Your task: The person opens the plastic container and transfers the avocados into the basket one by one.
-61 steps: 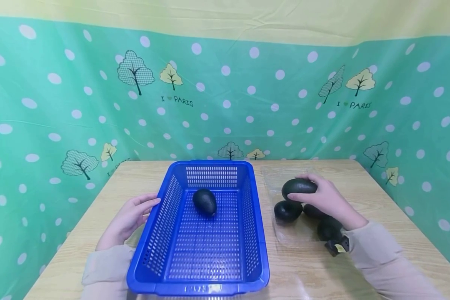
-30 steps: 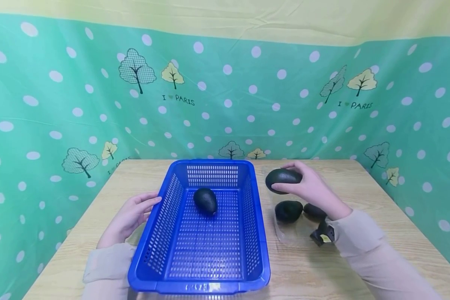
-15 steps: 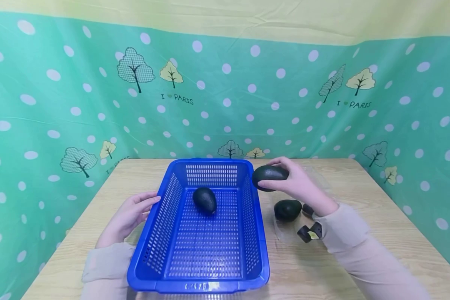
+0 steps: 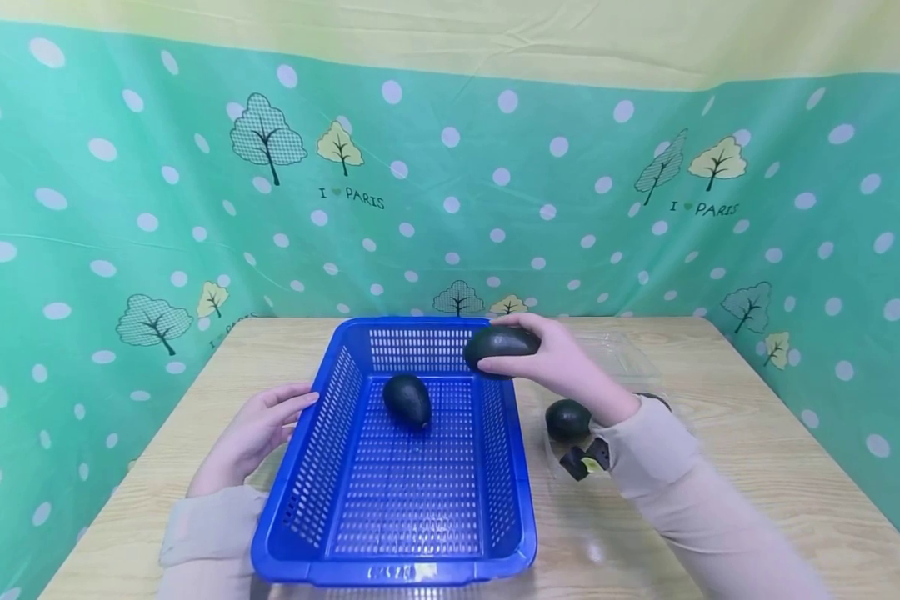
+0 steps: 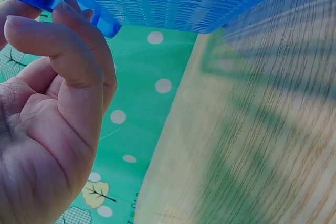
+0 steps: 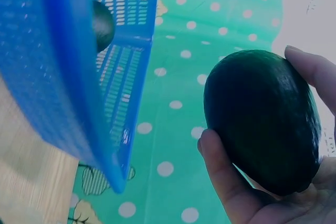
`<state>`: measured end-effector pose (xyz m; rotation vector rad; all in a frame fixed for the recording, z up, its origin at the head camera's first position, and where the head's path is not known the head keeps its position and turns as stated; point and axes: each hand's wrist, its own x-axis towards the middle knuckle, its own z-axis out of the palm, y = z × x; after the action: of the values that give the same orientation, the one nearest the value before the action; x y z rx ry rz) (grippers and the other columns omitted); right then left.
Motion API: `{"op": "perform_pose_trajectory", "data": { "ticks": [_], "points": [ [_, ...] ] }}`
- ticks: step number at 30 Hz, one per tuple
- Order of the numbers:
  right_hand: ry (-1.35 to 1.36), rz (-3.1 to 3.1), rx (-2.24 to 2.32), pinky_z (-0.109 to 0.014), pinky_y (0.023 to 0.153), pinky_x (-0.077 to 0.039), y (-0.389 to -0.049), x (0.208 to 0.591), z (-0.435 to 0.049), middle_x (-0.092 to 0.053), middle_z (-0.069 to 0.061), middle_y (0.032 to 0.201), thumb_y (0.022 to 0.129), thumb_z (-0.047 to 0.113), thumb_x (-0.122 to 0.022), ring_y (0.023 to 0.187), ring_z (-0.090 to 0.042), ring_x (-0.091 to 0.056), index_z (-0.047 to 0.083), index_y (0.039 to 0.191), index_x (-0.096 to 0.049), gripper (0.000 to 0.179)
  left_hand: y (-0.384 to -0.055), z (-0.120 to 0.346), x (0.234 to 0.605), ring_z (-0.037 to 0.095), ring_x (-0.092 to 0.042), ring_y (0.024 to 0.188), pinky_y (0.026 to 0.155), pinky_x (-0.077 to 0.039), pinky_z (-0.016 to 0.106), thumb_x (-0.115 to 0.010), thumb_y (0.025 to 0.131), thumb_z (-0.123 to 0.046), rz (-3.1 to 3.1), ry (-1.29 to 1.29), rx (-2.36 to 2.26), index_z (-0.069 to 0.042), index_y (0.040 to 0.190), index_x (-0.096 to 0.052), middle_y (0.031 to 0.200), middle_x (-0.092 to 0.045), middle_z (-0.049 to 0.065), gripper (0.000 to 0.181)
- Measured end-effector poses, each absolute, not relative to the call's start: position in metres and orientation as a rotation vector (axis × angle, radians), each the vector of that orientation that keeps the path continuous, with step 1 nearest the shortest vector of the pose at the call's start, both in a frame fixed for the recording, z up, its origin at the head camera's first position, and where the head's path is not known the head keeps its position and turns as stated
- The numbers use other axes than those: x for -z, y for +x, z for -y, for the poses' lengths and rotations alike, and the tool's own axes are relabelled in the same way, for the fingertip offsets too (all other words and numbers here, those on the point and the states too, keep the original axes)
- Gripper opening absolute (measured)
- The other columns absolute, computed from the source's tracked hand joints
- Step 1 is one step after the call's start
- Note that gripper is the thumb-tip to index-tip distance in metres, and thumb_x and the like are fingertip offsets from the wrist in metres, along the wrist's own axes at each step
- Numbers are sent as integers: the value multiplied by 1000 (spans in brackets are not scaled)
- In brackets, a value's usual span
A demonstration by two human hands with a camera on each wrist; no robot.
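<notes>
My right hand [image 4: 551,358] grips a dark green avocado [image 4: 501,348], thumb on one side and fingers on the other. In the head view this avocado overlaps the far right rim of the blue plastic basket [image 4: 521,500]. The right wrist view shows the held avocado [image 6: 262,121] close up, at the basket's side. A second avocado [image 4: 407,401] lies on the basket floor. At the basket's left side, my left hand [image 4: 255,433] holds the rim with bent fingers; in the left wrist view its fingertips [image 5: 68,9] are right at the rim's lip.
Right of the basket, a clear plastic tray [image 4: 562,471] bears more avocados [image 4: 567,420], partly hidden behind the right sleeve. The dark wrist camera [image 4: 585,460] hangs at that cuff. A patterned green curtain [image 4: 457,233] stands behind the wooden table [image 4: 742,467].
My right hand has lifted the avocado from above the tray and carried it left to the basket's right rim. The left hand and the avocado inside the basket have stayed put.
</notes>
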<state>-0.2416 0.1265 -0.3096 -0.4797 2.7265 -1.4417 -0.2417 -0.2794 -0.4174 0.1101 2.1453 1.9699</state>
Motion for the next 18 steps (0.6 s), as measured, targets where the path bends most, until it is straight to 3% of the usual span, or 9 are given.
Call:
{"op": "perform_pose_trajectory", "data": {
  "ticks": [18],
  "points": [
    [-586,-2635,1511,-37,86,-54,-242,308,-84,-65,-3,120,74,35,-86,101,-21,-64,22,129,-62,61,-242,279,417,8,-67,89,80,-55,28,-58,101,-26,-2154,108,-1964,1,134,-52,97,-72,-11,43]
  ]
}}
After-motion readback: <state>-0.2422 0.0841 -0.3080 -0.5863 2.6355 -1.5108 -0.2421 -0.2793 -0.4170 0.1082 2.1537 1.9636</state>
